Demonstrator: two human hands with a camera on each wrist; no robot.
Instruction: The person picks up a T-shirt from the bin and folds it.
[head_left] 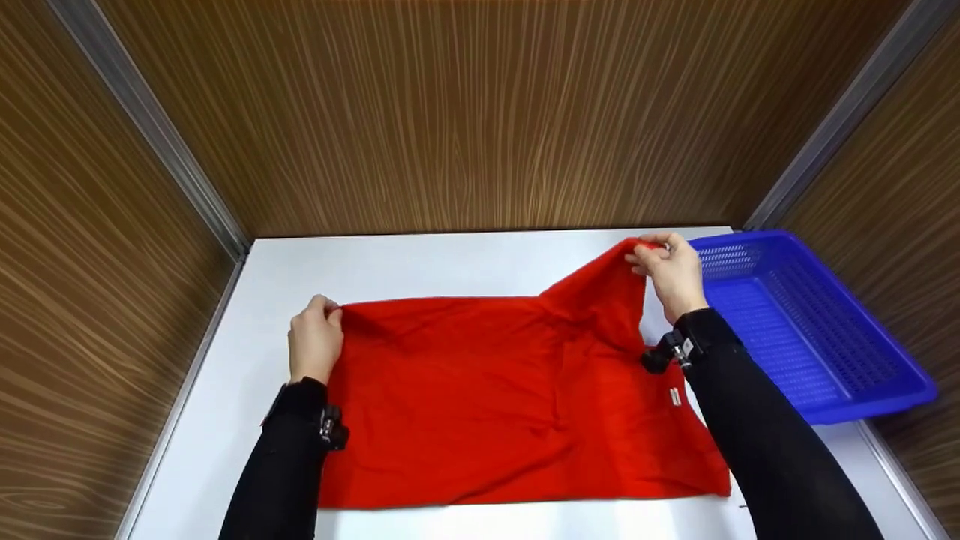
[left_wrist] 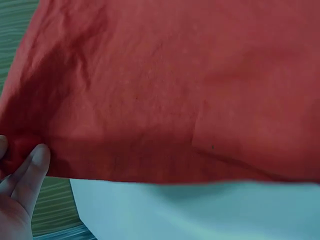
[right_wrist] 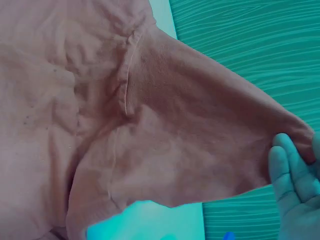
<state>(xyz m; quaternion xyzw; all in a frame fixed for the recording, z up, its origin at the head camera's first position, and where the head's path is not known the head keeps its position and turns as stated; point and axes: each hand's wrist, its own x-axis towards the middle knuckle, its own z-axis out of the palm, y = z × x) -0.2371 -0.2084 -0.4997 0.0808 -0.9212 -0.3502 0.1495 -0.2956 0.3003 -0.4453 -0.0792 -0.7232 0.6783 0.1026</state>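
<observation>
Red shirt point(head_left: 487, 397) spread flat on white table point(head_left: 420, 259), centre. L hand point(head_left: 315, 341) pinching far-left corner w/ curled fingers point(left_wrist: 30, 170), low to table. R hand point(head_left: 671, 274) gripping sleeve end, lifted up near blue basket point(head_left: 817, 337) at right.

The head view looks forward and down from above the near edge of the white tabletop point(head_left: 450, 259), taking in its whole width up to the wooden back wall point(head_left: 480, 112). The left wrist view sits very close behind the left hand point(left_wrist: 20, 192), low over the red cloth point(left_wrist: 175, 85). The right wrist view is equally close behind the right hand point(right_wrist: 295, 195). All three share the cloth and tabletop.
</observation>
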